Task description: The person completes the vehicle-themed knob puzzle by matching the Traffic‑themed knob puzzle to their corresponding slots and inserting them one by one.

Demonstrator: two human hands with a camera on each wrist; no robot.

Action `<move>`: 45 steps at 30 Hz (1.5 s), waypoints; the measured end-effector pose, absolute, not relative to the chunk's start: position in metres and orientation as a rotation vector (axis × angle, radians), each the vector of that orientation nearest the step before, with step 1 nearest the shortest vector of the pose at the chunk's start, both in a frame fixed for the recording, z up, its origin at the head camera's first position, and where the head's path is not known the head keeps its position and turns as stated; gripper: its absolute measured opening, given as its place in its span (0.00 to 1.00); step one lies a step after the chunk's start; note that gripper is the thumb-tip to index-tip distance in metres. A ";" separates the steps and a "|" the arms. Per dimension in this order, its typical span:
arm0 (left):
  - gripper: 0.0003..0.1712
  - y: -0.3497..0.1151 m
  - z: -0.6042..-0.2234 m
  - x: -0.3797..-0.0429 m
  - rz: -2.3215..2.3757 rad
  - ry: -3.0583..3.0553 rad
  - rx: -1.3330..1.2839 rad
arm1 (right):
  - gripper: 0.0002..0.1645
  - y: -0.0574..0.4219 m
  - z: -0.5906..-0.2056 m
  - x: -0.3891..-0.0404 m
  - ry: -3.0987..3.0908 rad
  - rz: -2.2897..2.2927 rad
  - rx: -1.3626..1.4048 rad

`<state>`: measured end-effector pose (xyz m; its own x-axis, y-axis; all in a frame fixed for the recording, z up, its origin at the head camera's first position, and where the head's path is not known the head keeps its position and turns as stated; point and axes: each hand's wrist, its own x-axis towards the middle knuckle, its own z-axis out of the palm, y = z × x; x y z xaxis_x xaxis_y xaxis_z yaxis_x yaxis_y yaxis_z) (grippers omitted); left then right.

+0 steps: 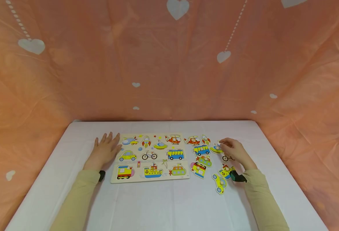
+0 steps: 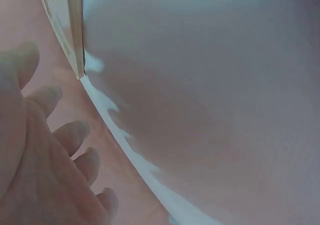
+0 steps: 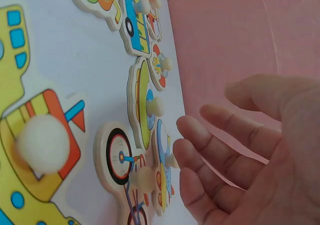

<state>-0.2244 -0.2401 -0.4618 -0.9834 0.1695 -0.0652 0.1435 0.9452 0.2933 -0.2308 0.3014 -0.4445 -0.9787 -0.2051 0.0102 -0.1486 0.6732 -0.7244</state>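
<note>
The loose vehicle pieces lie on the tabletop (image 1: 146,205) between the two hands, bunched beside and below the right hand (image 1: 238,152), while the flat puzzle board (image 1: 139,178) sits just to the right of the left hand (image 1: 103,152). The left hand has its fingers spread and grips nothing; whether a fingertip meets the board's edge cannot be told. The right hand has bent, relaxed fingers, thumb apart, and nothing in its grasp; nearest its fingertips is the airplane piece (image 3: 163,185), though contact is unclear. Beside that lie the saucer piece (image 3: 141,102) and bicycle piece (image 3: 120,160), with the boat piece (image 1: 224,172) closer to the right wrist. Each looks like a thin wooden cut-out, so it should be light and stiff, hardly fragile, and unlikely to bend. The smooth printed faces could slide under a flat fingertip, and the thin rims would be awkward to get under, so the better hold is the pale round knob (image 3: 44,143) standing up from the face, pinched between thumb and forefinger. Being small and rounded, it may let a piece swivel or tip if caught off-centre.
</note>
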 end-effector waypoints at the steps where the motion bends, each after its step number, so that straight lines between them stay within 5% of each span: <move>1: 0.38 -0.240 -0.462 -0.224 0.447 3.008 0.242 | 0.19 0.302 -0.445 -0.231 2.798 -1.213 -0.303; 45: 0.38 -0.238 -0.469 -0.229 0.397 2.931 0.183 | 0.16 0.306 -0.453 -0.239 2.634 -1.223 -0.219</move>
<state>-0.2288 -0.2384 -0.4688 -0.9765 0.1449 -0.1593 0.0973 0.9569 0.2736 -0.2389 0.3064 -0.4535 -0.9626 -0.2299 -0.1434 -0.0387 0.6405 -0.7670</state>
